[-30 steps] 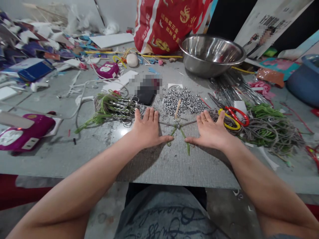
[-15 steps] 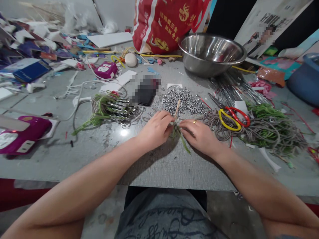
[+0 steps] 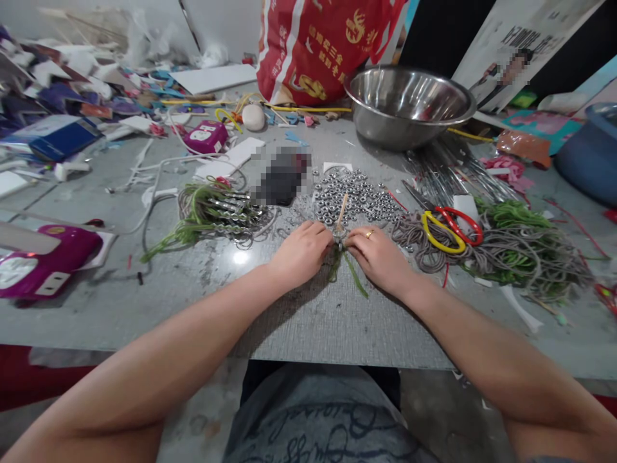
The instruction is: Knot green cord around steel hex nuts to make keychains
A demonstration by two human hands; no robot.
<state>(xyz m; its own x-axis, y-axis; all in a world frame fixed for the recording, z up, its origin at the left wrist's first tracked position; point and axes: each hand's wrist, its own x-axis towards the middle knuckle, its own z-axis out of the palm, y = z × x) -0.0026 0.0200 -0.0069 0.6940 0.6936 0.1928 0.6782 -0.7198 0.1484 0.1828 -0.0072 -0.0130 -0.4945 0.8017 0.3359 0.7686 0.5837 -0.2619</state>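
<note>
On the grey textured table (image 3: 308, 331), close to its front edge, I have both hands near together over a small knotted piece of green and grey cord (image 3: 355, 276). My left hand (image 3: 303, 252) has its fingers bent and closed, and they grip this piece from the left side. My right hand (image 3: 378, 254), with a thin gold-coloured ring (image 3: 369, 234) on one finger, pinches it from the right side; the exact contact of my fingertips is partly hidden. Between my hands, the green ends of the cord lie toward me on the table. A thin pale wooden stick (image 3: 342, 209) rises just behind the knot, and behind it many small shiny metal rings (image 3: 354, 191) are spread. Near my left hand lies a bundle of green and grey cords with metal rings (image 3: 212, 212). Beyond my right hand are the scissors with red and yellow handles (image 3: 446, 230), resting on a tangled pile of grey and green cords (image 3: 520, 257).
</note>
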